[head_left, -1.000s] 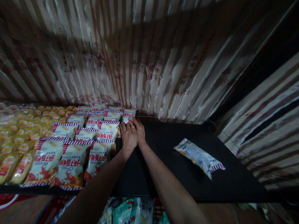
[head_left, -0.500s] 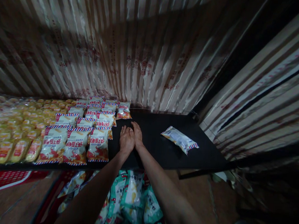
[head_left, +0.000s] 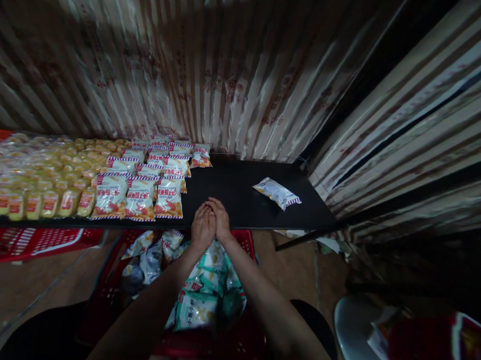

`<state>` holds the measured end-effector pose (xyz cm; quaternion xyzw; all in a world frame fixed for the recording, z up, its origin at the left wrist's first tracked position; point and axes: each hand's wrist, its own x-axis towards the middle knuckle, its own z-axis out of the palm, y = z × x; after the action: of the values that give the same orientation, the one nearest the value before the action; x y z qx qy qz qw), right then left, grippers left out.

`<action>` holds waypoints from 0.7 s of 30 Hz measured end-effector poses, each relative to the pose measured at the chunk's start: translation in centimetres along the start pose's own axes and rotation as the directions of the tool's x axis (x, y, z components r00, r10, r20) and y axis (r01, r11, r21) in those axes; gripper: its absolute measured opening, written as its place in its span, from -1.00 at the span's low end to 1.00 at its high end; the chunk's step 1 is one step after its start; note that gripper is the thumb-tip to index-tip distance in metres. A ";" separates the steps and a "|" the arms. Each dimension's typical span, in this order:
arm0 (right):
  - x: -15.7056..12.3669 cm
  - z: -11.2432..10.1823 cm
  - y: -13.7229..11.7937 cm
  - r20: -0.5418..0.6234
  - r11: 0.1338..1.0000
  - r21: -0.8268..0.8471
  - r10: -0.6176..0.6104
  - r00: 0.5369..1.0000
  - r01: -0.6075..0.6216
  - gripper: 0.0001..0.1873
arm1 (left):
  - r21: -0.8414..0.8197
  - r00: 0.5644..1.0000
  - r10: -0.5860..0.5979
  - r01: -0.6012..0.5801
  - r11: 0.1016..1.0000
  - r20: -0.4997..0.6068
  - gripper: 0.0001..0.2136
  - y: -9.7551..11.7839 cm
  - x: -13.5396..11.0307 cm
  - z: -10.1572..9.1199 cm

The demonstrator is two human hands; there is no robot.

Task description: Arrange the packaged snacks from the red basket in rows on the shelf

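Observation:
My left hand (head_left: 203, 226) and my right hand (head_left: 222, 220) lie side by side with the fingers stretched flat, touching each other. They hover at the front edge of the black shelf (head_left: 231, 193) and hold nothing. Just left of them stand rows of red, white and blue snack packs (head_left: 168, 197). One more such pack (head_left: 277, 192) lies alone, back side up, on the right part of the shelf. Below my forearms a red basket (head_left: 217, 348) holds several teal snack packs (head_left: 200, 302).
Several yellow packs (head_left: 40, 181) fill the shelf's left part. A second red basket (head_left: 28, 240) sits under it. Striped panels form the back wall and the right wall. A white round seat (head_left: 349, 328) and a red bag (head_left: 422, 343) are at the lower right.
Both hands drew back together from the far packs to the shelf's front edge. The view pulled away and down, bringing the red basket, the floor and the seat into sight.

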<state>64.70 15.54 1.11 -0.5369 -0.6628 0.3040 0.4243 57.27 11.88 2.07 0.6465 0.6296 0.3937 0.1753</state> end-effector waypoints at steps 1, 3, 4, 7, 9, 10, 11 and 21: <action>-0.6 -0.1 -0.2 0.015 1.000 -0.027 -0.014 1.000 0.015 -0.60 | -0.004 1.000 0.004 -0.004 1.000 -0.005 -0.58 0.0 -0.7 -0.2; -1.8 -0.2 -0.6 0.045 0.996 -0.076 -0.034 0.998 0.038 -0.59 | -0.014 1.000 0.011 -0.012 1.000 -0.008 -0.58 -0.1 -1.9 -0.8; -2.3 -0.1 -0.8 0.052 0.994 -0.096 -0.044 0.998 0.049 -0.58 | -0.020 1.000 0.021 -0.021 1.000 -0.002 -0.58 -0.2 -2.5 -1.1; -4.4 0.5 -1.5 0.046 0.987 -0.134 -0.086 0.995 0.091 -0.55 | -0.022 0.997 0.072 -0.072 0.997 0.021 -0.57 -0.6 -4.2 -2.5; -6.1 1.1 -1.9 0.044 0.982 -0.153 -0.109 0.993 0.114 -0.52 | 0.003 0.993 0.111 -0.111 0.994 0.036 -0.57 -1.2 -5.7 -3.5; -7.0 1.5 -2.1 0.049 0.979 -0.164 -0.117 0.992 0.124 -0.51 | 0.024 0.991 0.127 -0.129 0.991 0.047 -0.56 -1.7 -6.7 -4.0; -8.0 1.9 -2.2 0.056 0.975 -0.175 -0.127 0.990 0.135 -0.51 | 0.044 0.989 0.138 -0.141 0.989 0.060 -0.56 -2.3 -7.7 -4.4; -13.6 8.3 -1.1 0.154 0.981 -0.172 -0.063 0.986 0.090 -0.41 | 0.354 0.977 -0.087 0.152 0.923 -0.193 -0.57 -11.2 -12.4 -9.5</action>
<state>57.66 2.52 -4.92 -0.5229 -0.7371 0.2657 0.3356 44.03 -0.87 -3.61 0.5913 0.7431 0.3125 0.0195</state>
